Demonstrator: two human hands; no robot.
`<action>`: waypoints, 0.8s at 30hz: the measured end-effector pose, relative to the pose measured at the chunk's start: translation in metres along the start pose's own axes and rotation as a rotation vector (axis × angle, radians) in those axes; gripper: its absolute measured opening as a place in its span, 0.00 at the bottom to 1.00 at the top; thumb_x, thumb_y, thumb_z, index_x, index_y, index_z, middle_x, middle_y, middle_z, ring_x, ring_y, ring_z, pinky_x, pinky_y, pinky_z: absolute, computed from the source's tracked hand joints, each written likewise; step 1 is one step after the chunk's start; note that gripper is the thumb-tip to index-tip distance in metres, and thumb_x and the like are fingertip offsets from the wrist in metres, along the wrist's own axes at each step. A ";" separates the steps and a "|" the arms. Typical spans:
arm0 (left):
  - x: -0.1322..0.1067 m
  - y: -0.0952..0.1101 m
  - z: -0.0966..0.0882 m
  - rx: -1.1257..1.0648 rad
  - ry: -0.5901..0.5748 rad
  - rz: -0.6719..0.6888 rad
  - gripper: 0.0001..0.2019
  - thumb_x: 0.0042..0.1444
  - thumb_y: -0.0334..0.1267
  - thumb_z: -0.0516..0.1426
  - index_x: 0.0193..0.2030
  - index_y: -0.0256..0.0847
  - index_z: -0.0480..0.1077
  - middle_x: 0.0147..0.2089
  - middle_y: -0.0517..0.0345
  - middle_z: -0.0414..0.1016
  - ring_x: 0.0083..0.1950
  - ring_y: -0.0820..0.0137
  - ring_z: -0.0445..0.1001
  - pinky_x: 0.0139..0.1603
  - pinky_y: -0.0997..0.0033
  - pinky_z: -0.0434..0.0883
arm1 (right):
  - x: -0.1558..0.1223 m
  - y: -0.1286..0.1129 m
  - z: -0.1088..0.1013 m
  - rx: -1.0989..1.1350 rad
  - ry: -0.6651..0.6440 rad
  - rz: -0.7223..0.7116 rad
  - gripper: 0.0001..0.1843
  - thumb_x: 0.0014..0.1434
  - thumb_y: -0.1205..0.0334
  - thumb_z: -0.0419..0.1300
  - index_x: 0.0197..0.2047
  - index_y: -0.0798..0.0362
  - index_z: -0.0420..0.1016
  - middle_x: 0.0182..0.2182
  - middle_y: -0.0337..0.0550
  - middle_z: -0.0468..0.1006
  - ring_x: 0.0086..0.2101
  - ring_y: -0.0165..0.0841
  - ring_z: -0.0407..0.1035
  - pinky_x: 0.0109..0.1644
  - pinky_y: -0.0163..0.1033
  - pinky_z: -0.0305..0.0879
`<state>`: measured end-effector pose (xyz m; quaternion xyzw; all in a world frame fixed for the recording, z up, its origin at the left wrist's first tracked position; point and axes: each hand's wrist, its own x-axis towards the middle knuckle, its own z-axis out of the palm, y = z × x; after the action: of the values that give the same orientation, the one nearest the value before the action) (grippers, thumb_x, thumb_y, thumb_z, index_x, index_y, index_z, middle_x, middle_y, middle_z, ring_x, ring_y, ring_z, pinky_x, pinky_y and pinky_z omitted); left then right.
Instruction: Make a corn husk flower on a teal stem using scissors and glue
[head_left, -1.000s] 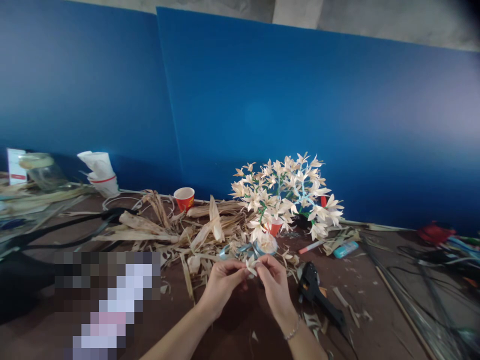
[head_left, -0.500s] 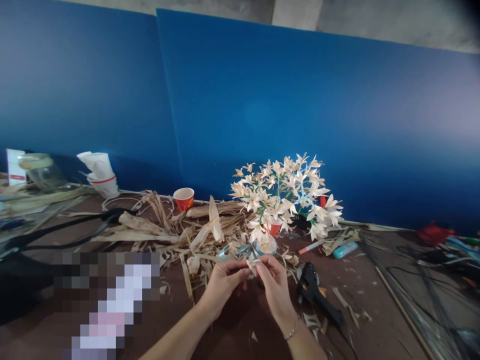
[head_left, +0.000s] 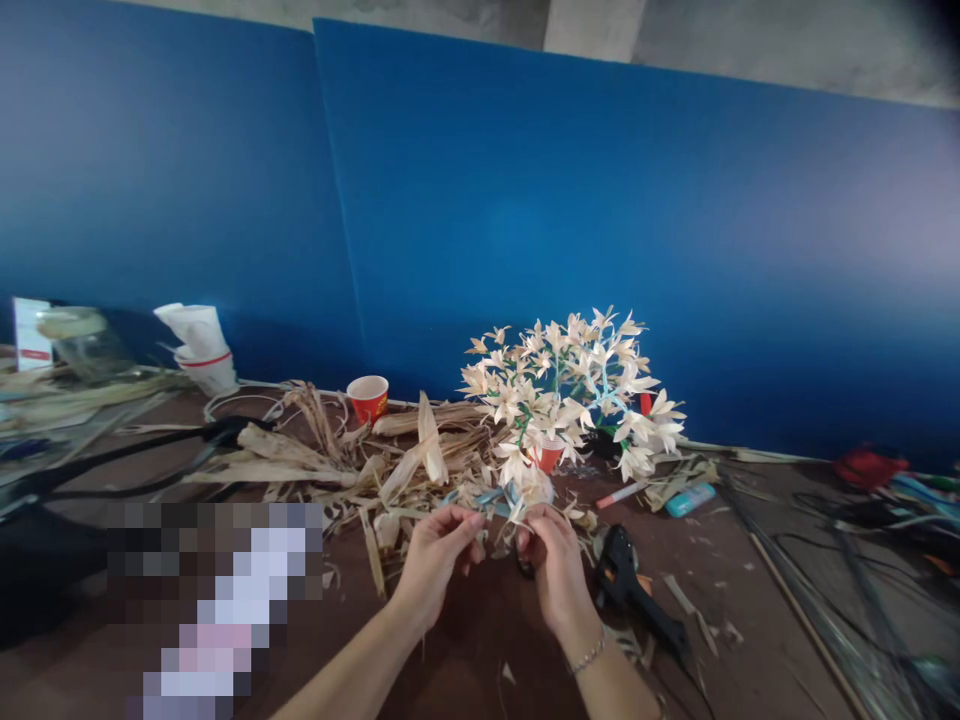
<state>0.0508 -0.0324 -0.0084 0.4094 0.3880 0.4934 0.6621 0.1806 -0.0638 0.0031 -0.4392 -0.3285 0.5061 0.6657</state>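
My left hand (head_left: 441,560) is closed in a pinch over the brown table, thumb against fingers; whatever it may hold is too small to make out. A short gap to the right, my right hand (head_left: 556,565) has its fingertips pinched, with a pale bit of husk showing at their tips. Just beyond the hands are loose corn husk scraps (head_left: 386,530) and a pale bundle near a light blue object. Behind them stands a bunch of cream husk flowers (head_left: 574,380) on green and pale blue stems. A black glue gun (head_left: 637,590) lies right of my right hand.
Dry corn husks (head_left: 292,455) cover the back left. A red paper cup (head_left: 367,398), a white cup (head_left: 210,370) and a clear jar (head_left: 90,345) stand along the blue partition (head_left: 525,200). At right are a turquoise tube (head_left: 690,499), a marker (head_left: 620,495) and tangled cables (head_left: 832,540).
My hands were together at a small pale husk piece. They have now drawn apart, the left moving left and the right slightly right. The things on the table stay put.
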 end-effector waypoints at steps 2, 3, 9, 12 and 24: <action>0.000 0.000 0.000 0.048 -0.018 -0.011 0.16 0.44 0.48 0.61 0.26 0.34 0.70 0.13 0.64 0.66 0.14 0.81 0.60 0.14 0.84 0.55 | 0.000 0.000 0.000 -0.005 -0.012 0.004 0.10 0.48 0.64 0.55 0.18 0.53 0.62 0.15 0.32 0.64 0.19 0.26 0.54 0.24 0.32 0.50; -0.001 0.000 0.001 0.071 -0.035 -0.020 0.17 0.44 0.49 0.61 0.27 0.33 0.71 0.12 0.64 0.65 0.14 0.81 0.59 0.14 0.83 0.54 | 0.000 0.000 0.000 -0.011 -0.014 0.003 0.10 0.48 0.64 0.55 0.18 0.53 0.62 0.15 0.32 0.64 0.19 0.26 0.54 0.24 0.31 0.50; -0.004 0.000 0.004 0.145 -0.164 -0.103 0.18 0.42 0.49 0.62 0.32 0.34 0.72 0.16 0.63 0.68 0.13 0.81 0.60 0.11 0.83 0.53 | -0.002 0.001 0.001 -0.095 -0.010 -0.005 0.09 0.45 0.62 0.57 0.18 0.53 0.63 0.14 0.31 0.62 0.18 0.25 0.52 0.23 0.31 0.48; -0.004 -0.001 0.004 0.191 -0.184 -0.113 0.17 0.41 0.48 0.62 0.29 0.34 0.72 0.14 0.65 0.66 0.12 0.82 0.57 0.11 0.84 0.50 | -0.003 0.003 0.001 -0.169 -0.041 -0.041 0.11 0.47 0.59 0.58 0.18 0.53 0.63 0.14 0.31 0.62 0.18 0.25 0.53 0.23 0.32 0.49; -0.001 -0.001 0.001 0.012 -0.182 -0.092 0.14 0.43 0.45 0.63 0.27 0.33 0.73 0.22 0.59 0.72 0.20 0.78 0.67 0.20 0.81 0.63 | -0.004 0.004 0.001 -0.367 -0.091 -0.160 0.15 0.56 0.53 0.53 0.22 0.53 0.63 0.17 0.33 0.61 0.20 0.26 0.56 0.25 0.31 0.54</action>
<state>0.0521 -0.0340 -0.0090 0.4384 0.3475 0.4210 0.7140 0.1775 -0.0676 -0.0001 -0.5020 -0.4788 0.4028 0.5971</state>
